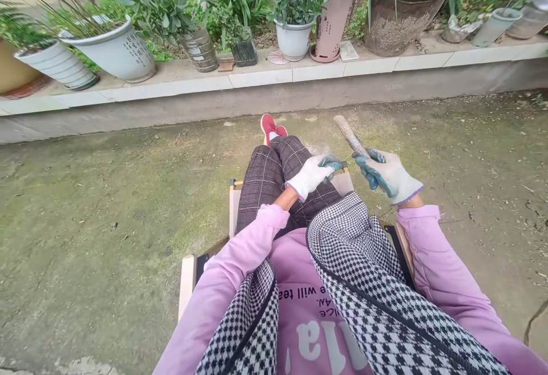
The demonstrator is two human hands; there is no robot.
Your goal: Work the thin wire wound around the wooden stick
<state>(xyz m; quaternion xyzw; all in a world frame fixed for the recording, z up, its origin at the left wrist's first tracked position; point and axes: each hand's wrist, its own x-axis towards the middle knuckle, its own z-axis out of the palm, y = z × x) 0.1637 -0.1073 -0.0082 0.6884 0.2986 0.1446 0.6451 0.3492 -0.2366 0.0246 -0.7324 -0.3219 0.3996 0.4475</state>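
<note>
My right hand, in a white glove with a teal-coated palm, is wrapped round the lower end of a brownish-grey stick-like piece. It slants up and to the left, away from me; its exact kind does not show clearly. Wearing a matching glove, my left hand is above my thigh with its fingers curled and pressed together. What those fingers hold, if anything, cannot be made out. A small gap separates the two hands. Beneath them are my legs in checked trousers, stretched forward.
I sit in a low chair with a pale armrest. A tiled ledge runs across the far side with several potted plants, among them a white pot and a wide brown pot. Mossy concrete ground lies around me.
</note>
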